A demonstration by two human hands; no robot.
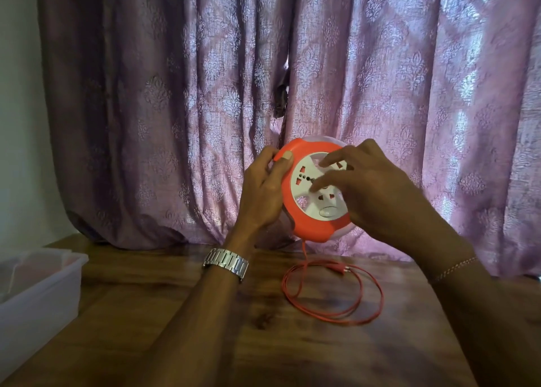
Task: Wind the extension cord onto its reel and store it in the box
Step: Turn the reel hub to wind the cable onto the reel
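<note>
A round orange reel [304, 225] with a white socket face is held upright above the wooden table [205, 313]. My left hand [265, 193] grips its left rim, thumb on the front edge. The fingers of my right hand [369, 187] lie spread across the white face, fingertips touching it. A thin orange cord [377, 296] drops from the reel's bottom and lies in loose loops on the table, its plug [338, 268] at the far side of the loops. A clear plastic box [41, 284] stands at the table's left edge.
A mauve patterned curtain [146, 108] hangs right behind the table, its hem resting on the far edge. A pale wall [17, 94] is at the left. My left wrist carries a metal watch [226, 263].
</note>
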